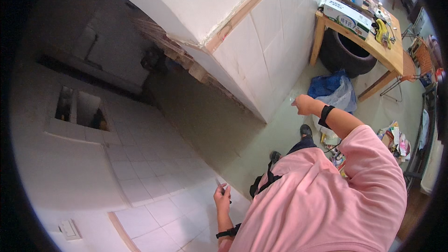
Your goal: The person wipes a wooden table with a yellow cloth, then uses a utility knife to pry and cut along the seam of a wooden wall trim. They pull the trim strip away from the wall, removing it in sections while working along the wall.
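Note:
My left hand (223,194) is low in the picture, beside the white tiled wall. Its fingers are closed around a slim tool with a dark handle, apparently a small knife (217,182). Stretched out over the floor, my right hand (303,104) has its fingers curled together; a faint glint shows at the fingertips, but whether they hold something small and clear cannot be told. Just beyond that hand lie a blue bag (325,83) and a clear plastic bag (341,94). Black bands circle both wrists.
A tiled wall corner (266,117) juts out ahead, beside a dim passage. At upper right, a wooden table (392,54) bears a milk carton box (346,15) and a yellow item (382,33), with a tyre (344,54) beneath. Paper scraps (395,138) and a wicker chair (421,54) are at right.

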A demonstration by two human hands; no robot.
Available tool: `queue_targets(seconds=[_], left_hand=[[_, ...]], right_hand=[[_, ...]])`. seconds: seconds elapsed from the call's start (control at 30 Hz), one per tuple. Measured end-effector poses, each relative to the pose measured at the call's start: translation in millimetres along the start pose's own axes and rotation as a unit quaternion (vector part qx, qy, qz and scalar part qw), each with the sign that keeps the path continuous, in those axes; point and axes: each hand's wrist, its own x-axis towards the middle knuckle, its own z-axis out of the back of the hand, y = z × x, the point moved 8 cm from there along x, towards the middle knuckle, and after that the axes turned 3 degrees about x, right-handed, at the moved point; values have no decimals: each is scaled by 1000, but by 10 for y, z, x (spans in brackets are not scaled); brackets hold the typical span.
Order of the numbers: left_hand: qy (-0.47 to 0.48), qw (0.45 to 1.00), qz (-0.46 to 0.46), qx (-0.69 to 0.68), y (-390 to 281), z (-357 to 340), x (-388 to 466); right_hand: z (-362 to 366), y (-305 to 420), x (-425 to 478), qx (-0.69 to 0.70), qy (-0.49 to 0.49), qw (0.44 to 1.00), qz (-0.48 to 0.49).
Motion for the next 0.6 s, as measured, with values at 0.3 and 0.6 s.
queue_targets(seconds=[0.3, 0.6], left_hand=[[-6, 1000, 1, -4, 116, 67, -99], [-21, 999, 0, -35, 62, 49, -139]], right_hand=[[1779, 858, 116, 0, -299, 954, 4], [3333, 1956, -238, 160, -623, 726, 243]])
